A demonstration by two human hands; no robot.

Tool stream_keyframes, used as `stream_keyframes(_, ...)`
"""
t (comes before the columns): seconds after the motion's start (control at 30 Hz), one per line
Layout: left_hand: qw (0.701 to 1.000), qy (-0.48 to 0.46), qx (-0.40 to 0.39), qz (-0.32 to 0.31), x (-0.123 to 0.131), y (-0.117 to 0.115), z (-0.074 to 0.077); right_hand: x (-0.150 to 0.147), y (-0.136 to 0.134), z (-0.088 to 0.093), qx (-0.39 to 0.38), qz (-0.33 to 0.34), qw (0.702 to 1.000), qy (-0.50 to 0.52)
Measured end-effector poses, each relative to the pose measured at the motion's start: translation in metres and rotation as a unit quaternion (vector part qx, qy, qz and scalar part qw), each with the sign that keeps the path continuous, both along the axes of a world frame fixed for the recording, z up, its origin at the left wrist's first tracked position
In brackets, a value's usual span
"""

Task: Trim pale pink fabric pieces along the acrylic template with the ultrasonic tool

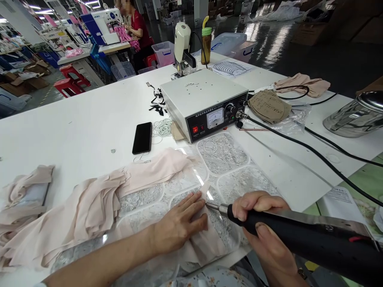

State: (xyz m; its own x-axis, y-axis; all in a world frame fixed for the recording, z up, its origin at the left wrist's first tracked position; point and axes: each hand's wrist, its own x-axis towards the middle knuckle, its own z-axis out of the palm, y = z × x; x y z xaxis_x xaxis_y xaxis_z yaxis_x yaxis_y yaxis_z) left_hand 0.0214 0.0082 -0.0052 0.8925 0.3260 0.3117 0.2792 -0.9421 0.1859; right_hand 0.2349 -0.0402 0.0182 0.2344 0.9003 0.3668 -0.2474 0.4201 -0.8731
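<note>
My left hand [179, 225] lies flat with its fingers stretched out, pressing a thin beige fabric piece [211, 241] onto a marble-patterned mat [239, 183]. Gripped in my right hand [257, 205] is a black handheld ultrasonic welder [299, 231] with a slim metal tip. That tip meets or hovers just over the fabric, close beside my left fingertips; I cannot tell whether it touches. Left of my hand, a long heap of beige fabric pieces [98, 203] overlaps the mat.
Behind the mat stands a control box [206, 105] whose black cable [302, 145] runs to the right. A phone [142, 137], cord loops [163, 127], brown card templates [269, 105], a steel canister [353, 115] and a bottle [206, 46] are on the table. A person [139, 28] sits at a sewing machine beyond.
</note>
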Motion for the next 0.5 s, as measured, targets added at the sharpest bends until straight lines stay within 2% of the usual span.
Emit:
stream_keyframes(0.3,1.000,0.015,0.000,0.002,-0.0007,-0.0007,-0.0012,0.0021,-0.0009,-0.0038,0.000,0.009,1.000,-0.018)
stream_keyframes(0.5,1.000,0.006,-0.005,0.000,0.0000,-0.0008,-0.0011,0.0004,0.0050,-0.0001,0.014,-0.022,1.000,-0.003)
